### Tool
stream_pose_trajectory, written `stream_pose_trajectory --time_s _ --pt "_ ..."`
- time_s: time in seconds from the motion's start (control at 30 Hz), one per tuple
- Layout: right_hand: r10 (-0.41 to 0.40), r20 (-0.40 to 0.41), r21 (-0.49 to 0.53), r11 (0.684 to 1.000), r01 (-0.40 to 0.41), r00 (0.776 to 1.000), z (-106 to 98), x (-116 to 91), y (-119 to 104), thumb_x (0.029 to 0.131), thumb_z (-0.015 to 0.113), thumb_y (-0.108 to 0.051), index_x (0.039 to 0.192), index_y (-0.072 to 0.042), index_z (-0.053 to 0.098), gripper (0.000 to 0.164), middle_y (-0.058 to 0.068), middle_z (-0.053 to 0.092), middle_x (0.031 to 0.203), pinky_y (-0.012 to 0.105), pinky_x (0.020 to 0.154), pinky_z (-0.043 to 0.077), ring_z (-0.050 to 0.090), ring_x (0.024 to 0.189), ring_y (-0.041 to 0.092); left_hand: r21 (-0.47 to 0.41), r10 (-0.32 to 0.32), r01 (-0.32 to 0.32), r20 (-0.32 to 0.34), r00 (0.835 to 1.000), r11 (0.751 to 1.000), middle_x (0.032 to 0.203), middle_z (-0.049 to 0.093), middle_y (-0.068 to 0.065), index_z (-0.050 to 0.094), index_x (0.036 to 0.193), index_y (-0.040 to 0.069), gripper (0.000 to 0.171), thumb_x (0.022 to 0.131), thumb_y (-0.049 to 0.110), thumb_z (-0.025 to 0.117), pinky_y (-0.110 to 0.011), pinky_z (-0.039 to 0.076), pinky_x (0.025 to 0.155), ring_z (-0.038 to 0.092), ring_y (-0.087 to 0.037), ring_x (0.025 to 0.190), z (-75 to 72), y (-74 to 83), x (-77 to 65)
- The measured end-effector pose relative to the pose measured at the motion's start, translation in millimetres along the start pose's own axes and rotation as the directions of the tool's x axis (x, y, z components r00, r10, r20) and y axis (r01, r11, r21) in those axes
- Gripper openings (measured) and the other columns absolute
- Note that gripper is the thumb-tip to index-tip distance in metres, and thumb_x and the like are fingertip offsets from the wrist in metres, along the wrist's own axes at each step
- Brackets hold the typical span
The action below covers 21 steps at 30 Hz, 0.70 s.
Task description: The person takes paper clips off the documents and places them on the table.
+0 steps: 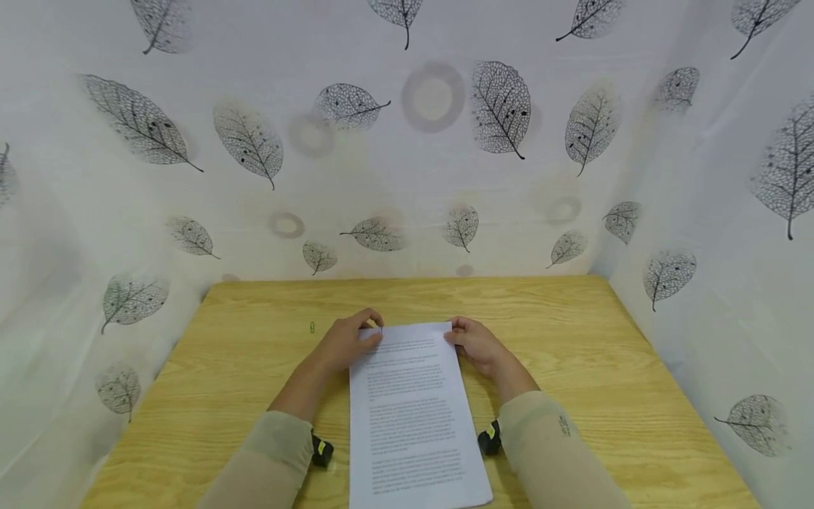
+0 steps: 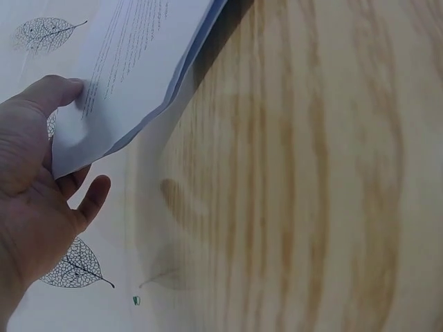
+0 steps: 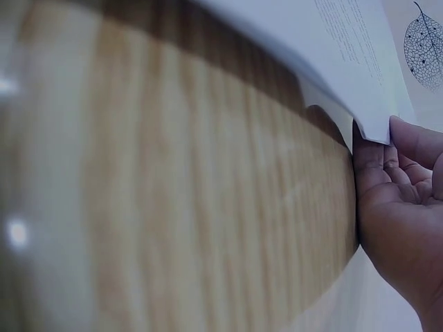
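Note:
A stack of printed paper sheets (image 1: 410, 410) stands between my hands, its top end lifted off the table. At its top left corner my left hand (image 1: 346, 343) pinches the sheets, thumb on the printed face and fingers behind, as the left wrist view shows at the paper (image 2: 131, 76). My right hand (image 1: 480, 346) pinches the top right corner in the same way; in the right wrist view the thumb (image 3: 415, 142) lies on the front and the fingers are behind the sheets (image 3: 332, 62). A small green paper clip (image 1: 312, 327) lies left of my left hand.
The wooden table (image 1: 572, 332) extends around the paper on both sides. A white curtain (image 1: 407, 177) with leaf prints hangs behind the table and along both sides. Black wrist cameras (image 1: 322, 451) are strapped at both sleeves.

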State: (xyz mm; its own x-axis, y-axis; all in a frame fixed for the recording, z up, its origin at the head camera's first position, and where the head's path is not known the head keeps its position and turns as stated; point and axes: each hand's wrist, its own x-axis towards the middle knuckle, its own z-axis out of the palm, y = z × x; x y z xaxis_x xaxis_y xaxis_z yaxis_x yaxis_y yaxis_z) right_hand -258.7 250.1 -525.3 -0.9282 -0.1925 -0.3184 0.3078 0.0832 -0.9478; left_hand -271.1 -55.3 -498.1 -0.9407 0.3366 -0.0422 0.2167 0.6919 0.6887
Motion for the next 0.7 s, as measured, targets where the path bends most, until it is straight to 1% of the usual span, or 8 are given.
stream_pose_trajectory --time_s 0.13,0.27,0.37,0.53,0.7 --pt "-0.005 -0.004 -0.006 1.0 0.005 1.0 0.6 1.0 0.6 0.11 0.054 0.0 0.126 0.003 0.057 0.017 -0.001 0.066 0.101 0.022 0.084 0.054 0.064 0.096 0.01 0.007 0.008 -0.008 -0.002 1.0 1.0 0.126 0.077 -0.013 0.067 0.119 0.028 0.017 0.104 0.027 0.073 -0.052 0.057 0.103 0.073 -0.03 0.117 -1.1 -2.2 0.8" --pt "-0.01 -0.001 -0.01 1.0 0.01 1.0 1.2 1.4 1.1 0.11 0.054 0.0 0.124 0.003 0.058 0.015 -0.002 0.067 0.099 0.022 0.084 0.053 0.064 0.095 0.01 0.01 0.009 -0.009 0.002 1.0 1.0 0.121 0.078 -0.011 0.066 0.118 0.026 0.016 0.103 0.026 0.073 -0.046 0.058 0.095 0.072 -0.025 0.107 -1.8 -4.1 1.3" --pt "-0.01 0.0 -0.005 1.0 0.01 1.0 1.2 1.2 1.3 0.11 0.054 0.001 0.122 0.002 0.058 0.012 -0.002 0.065 0.098 0.022 0.083 0.053 0.063 0.094 0.01 -0.003 -0.002 0.002 0.008 1.0 1.0 0.118 0.078 -0.009 0.066 0.117 0.026 0.016 0.103 0.026 0.073 -0.043 0.058 0.091 0.071 -0.023 0.102 -2.7 -3.7 1.0" --pt "-0.011 0.003 -0.007 1.0 0.011 1.0 1.1 1.1 0.9 0.11 0.055 0.001 0.121 0.002 0.057 0.011 -0.003 0.063 0.096 0.022 0.082 0.051 0.061 0.092 0.011 -0.023 -0.016 0.016 0.008 1.0 1.0 0.117 0.078 -0.009 0.067 0.118 0.026 0.017 0.102 0.027 0.073 -0.041 0.057 0.089 0.071 -0.023 0.101 -4.9 -2.6 0.1" --pt "-0.011 -0.004 -0.011 1.0 0.011 1.0 0.3 2.2 1.8 0.11 0.054 0.001 0.121 0.003 0.057 0.012 -0.002 0.064 0.096 0.023 0.082 0.052 0.061 0.092 0.011 -0.041 -0.044 0.045 0.014 0.999 0.998 0.117 0.077 -0.008 0.066 0.119 0.026 0.017 0.102 0.026 0.072 -0.036 0.055 0.083 0.068 -0.023 0.098 -6.7 -5.9 -0.2"
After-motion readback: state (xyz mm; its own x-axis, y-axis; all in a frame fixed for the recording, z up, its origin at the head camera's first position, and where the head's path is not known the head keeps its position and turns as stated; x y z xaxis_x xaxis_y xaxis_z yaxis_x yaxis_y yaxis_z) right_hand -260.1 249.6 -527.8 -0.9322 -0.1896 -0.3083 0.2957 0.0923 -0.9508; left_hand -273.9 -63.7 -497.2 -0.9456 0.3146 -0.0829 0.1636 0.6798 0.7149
